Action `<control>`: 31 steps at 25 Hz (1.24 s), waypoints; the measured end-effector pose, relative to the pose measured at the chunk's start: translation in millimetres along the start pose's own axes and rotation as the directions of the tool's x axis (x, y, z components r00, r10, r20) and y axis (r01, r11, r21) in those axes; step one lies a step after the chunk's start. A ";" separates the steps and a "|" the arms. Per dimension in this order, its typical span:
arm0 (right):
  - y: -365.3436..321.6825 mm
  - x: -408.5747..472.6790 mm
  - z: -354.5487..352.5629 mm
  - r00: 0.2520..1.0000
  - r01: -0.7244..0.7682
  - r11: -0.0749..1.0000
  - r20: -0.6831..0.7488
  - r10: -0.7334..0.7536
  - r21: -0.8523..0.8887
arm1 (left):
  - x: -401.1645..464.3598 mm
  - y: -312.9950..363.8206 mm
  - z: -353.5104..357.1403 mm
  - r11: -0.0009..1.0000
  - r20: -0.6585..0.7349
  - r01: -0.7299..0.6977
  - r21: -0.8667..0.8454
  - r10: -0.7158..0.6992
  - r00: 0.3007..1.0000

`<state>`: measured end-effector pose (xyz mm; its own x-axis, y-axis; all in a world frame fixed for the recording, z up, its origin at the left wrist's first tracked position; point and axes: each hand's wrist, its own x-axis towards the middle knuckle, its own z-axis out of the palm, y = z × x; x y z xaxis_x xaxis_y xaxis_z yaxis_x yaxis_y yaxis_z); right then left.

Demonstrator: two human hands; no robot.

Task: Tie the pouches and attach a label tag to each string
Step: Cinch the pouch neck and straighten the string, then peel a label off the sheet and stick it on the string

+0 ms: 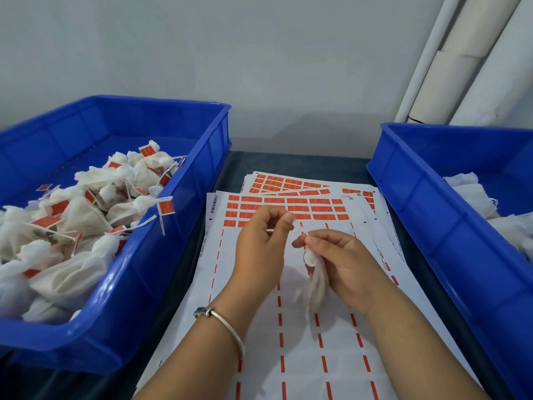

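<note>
Head view. Both forearms reach in from the bottom edge and meet above the label sheets [288, 327] spread on the dark table [288, 161]. The left hand [261, 241] is raised, back toward the camera, wrist bent slightly inward; a metal bangle [227, 324] circles that wrist. Its fingers are curled in, thumb and forefinger pinched on what appears to be a string end at about [294, 222]; the string itself is too thin and blurred to trace. The right hand [340, 264] sits just beside and slightly lower, palm turned left. Its thumb and forefinger pinch the gathered neck of a white pouch [315, 281], remaining fingers curled loosely behind it. The pouch hangs down from the grip, clear of the sheets. The two hands are near each other, not touching.

The left blue bin [161, 255] holds a heap of tied pouches [72, 226] with orange tags. The right blue bin [427, 215] holds white pouches [473, 192] without visible tags.
</note>
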<state>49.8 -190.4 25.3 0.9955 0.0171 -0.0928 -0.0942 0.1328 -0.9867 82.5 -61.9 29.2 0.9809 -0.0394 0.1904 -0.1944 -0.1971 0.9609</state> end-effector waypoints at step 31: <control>25.6 86.3 -22.5 0.978 -0.197 0.939 0.129 0.166 0.283 | 73.3 -76.8 -9.0 0.639 0.262 -0.118 0.760 -0.134 0.956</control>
<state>133.3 -207.9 -10.9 0.9570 0.1663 -0.2376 -0.2858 0.4017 -0.8700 169.3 -40.8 -28.8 0.9635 -0.2678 0.0001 -0.2406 -0.8655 0.4393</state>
